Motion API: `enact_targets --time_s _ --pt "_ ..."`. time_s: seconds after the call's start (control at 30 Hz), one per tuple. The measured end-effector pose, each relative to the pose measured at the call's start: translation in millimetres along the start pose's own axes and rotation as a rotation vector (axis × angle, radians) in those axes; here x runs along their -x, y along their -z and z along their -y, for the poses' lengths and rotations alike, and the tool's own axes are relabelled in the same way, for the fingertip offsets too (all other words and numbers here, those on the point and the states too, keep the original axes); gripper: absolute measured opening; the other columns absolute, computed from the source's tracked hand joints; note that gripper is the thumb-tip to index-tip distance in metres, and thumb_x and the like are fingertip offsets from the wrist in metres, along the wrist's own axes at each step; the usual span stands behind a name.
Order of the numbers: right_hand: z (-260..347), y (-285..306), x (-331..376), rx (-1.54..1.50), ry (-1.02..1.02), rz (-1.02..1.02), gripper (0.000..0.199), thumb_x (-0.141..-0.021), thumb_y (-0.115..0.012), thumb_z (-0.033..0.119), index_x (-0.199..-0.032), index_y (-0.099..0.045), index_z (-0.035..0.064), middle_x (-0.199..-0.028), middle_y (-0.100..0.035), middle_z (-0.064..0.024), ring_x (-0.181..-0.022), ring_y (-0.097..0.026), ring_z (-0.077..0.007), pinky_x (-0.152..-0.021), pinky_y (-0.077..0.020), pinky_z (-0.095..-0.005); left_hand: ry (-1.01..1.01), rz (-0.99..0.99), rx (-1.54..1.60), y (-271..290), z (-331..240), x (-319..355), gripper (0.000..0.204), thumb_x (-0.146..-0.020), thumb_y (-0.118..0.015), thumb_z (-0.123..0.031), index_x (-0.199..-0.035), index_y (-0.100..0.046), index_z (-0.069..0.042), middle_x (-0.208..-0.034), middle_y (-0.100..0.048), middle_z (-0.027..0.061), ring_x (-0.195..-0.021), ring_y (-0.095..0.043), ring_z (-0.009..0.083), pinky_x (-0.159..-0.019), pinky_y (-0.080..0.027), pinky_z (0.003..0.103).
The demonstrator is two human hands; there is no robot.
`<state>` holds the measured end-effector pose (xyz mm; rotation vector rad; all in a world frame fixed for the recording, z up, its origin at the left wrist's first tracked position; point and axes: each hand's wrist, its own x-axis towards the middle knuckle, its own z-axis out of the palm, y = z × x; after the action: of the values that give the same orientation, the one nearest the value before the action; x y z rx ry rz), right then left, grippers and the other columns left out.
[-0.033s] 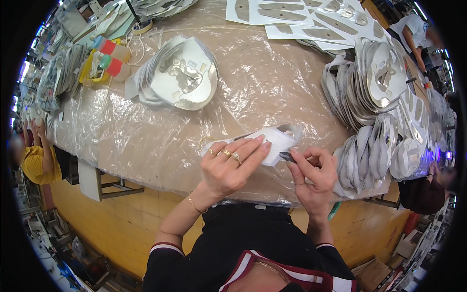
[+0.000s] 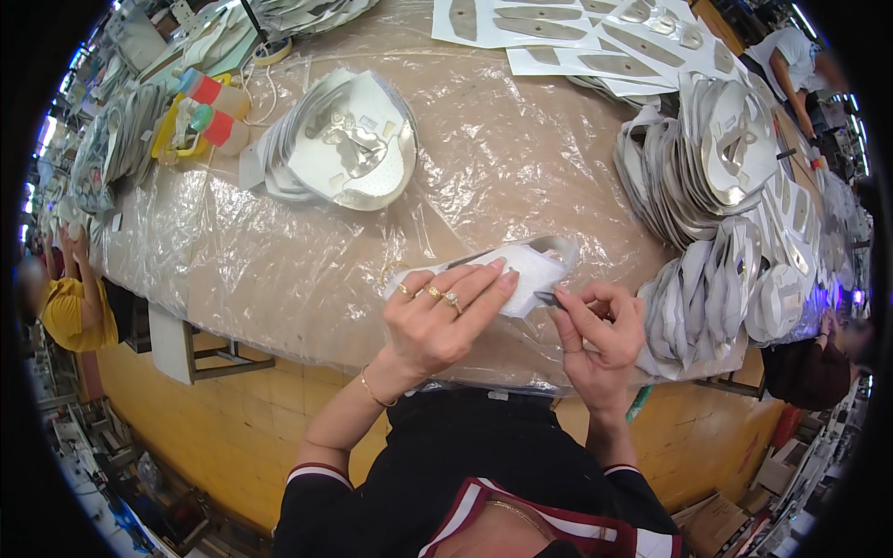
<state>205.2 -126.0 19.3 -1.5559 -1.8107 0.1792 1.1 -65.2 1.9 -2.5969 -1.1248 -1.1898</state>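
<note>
Our left hand (image 2: 437, 316) lies flat, fingers outstretched, on a white piece (image 2: 532, 272); our right hand (image 2: 600, 327) pinches a small grey item (image 2: 547, 298) at its edge. Left beyond our hands, bottles (image 2: 221, 129) overlap a yellow tray (image 2: 166, 127), contents unclear.

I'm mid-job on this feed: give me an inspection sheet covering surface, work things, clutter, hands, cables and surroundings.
Surface: table covered in clear, wrinkled plastic.
Work things: white piece under the left hand; small dark tool, exact kind unclear, at its right edge.
Clutter: stack of pale parts ahead to the left; bigger piles at right; printed sheets at the far edge; bottle near a yellow tray.
Hands: left fingers laid over the piece; right hand pinches the tool.
Cables: white cord loops near the bottle.
Surroundings: yellow floor; person in yellow at left.
</note>
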Motion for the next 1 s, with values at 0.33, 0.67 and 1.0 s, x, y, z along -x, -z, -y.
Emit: enact_targets --time_s 0.33,0.67,1.0 --pt "-14 -10 5 -0.322 -0.09 -0.252 0.049 -0.085 -0.077 0.038 -0.112 -0.068 -0.0015 -0.113 -0.047 -0.0072 -0.066 -0.04 -0.0067 -0.059 -0.0311 -0.0198 0.851 0.192 0.808 4 20 -18 0.019 -0.095 -0.064 -0.015 -0.1 -0.072 0.001 -0.077 -0.071 0.0014 -0.067 -0.059 0.0051 -0.059 -0.046 0.024" --pt "-61 -48 17 -0.962 -0.573 -0.216 0.062 -0.088 -0.075 0.025 -0.136 -0.046 -0.0021 -0.123 -0.051 -0.0071 -0.061 -0.04 -0.0018 -0.056 -0.0325 -0.0186 1.216 0.212 1.747 -17 53 4 0.032 -0.104 -0.049 -0.026 -0.111 -0.067 -0.001 -0.096 -0.071 0.0036 -0.078 -0.067 0.0086 -0.071 -0.057 0.025" --pt "-51 -60 17 -1.206 -0.884 -0.18 0.024 -0.094 -0.063 0.005 -0.118 -0.059 0.0031 -0.099 -0.065 0.001 -0.073 -0.052 -0.0015 -0.058 -0.0383 -0.0181 1.332 0.019 1.773 -37 41 16 0.049 -0.105 -0.045 -0.036 -0.13 -0.054 0.005 -0.12 -0.065 0.0132 -0.112 -0.061 0.0165 -0.1 -0.046 0.031"
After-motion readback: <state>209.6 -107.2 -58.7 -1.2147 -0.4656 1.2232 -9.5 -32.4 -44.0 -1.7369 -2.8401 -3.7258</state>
